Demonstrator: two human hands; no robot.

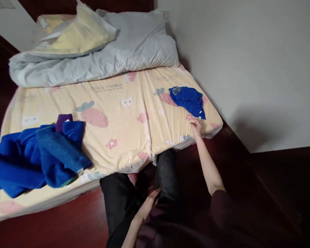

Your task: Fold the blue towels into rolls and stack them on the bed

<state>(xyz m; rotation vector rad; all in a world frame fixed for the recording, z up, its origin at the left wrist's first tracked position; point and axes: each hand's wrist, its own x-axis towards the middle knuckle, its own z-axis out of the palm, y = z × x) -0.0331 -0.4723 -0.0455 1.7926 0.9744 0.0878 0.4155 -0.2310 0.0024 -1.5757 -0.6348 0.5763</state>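
On the bed's right side lies a crumpled blue cloth item (188, 98) with a small white tag at its near corner. Just below that corner is my right hand (196, 128), its fingers curled together, with nothing visible in them. My left hand (150, 202) rests low against my dark trousers (166, 175), fingers stretched out and holding nothing that I can see. Toward the left front of the bed, a larger heap of blue clothing (38, 155) has a green-edged hem, a pale tag and a purple piece (63, 121) at its top. Neither hand touches that heap.
The bed's cream sheet (124, 120) carries carrot and rabbit prints. A rolled grey quilt (119, 57) with a yellow underside lies across the far end. At right stands a pale wall (248, 69), close to the bed. The floor (85, 220) is dark red.
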